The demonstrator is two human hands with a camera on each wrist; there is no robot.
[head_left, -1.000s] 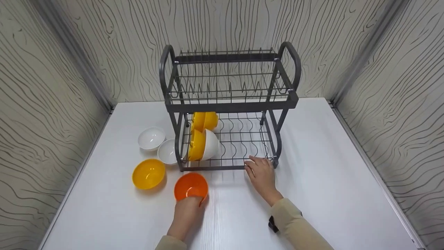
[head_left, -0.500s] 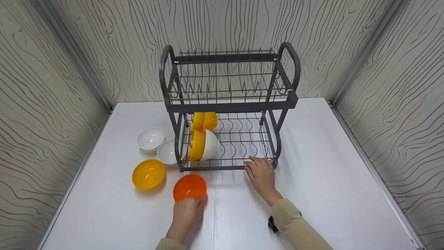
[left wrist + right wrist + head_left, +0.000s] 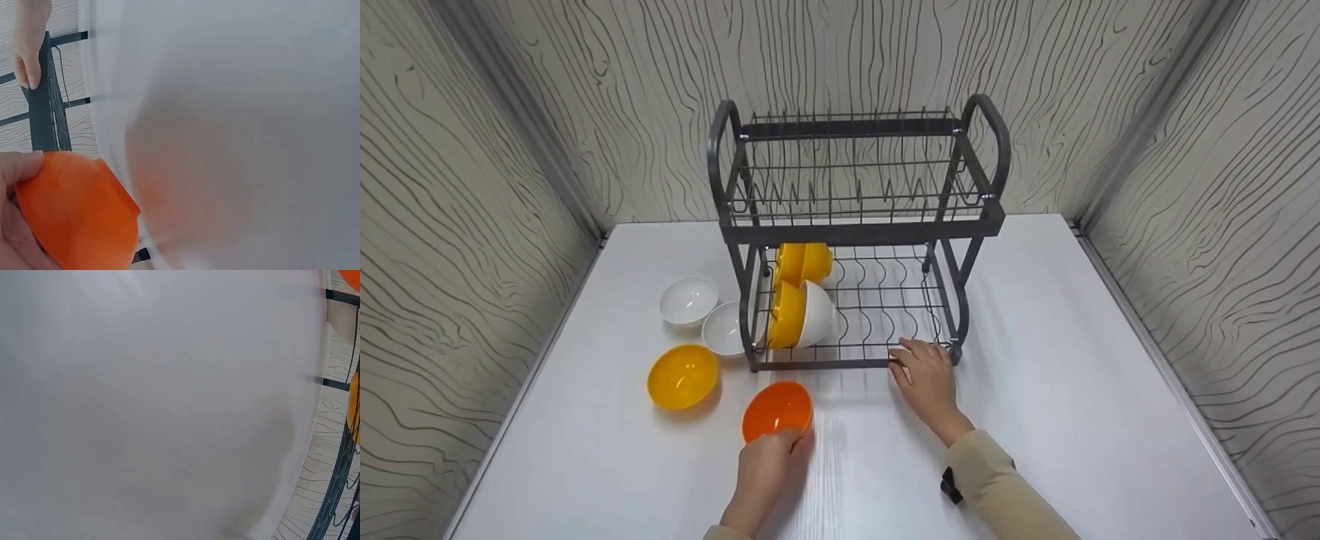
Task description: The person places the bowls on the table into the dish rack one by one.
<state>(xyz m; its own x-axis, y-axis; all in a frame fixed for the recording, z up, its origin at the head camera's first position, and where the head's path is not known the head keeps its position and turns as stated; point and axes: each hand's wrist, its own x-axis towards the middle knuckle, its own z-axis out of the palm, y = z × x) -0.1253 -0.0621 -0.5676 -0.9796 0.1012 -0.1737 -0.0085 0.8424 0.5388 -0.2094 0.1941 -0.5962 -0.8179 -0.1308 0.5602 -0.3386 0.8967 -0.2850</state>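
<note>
Fingers (image 3: 27,164) of left hand (image 3: 761,469) in a pinch on orange bowl (image 3: 777,409): inside toward head view, outside toward left wrist.

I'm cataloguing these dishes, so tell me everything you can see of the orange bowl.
The orange bowl is round, smooth and glossy, apparently plastic, with a foot. Nothing shows inside. The left hand grips its near rim, and it looks tilted, in front of the rack. Whether it touches the table is unclear.
</note>
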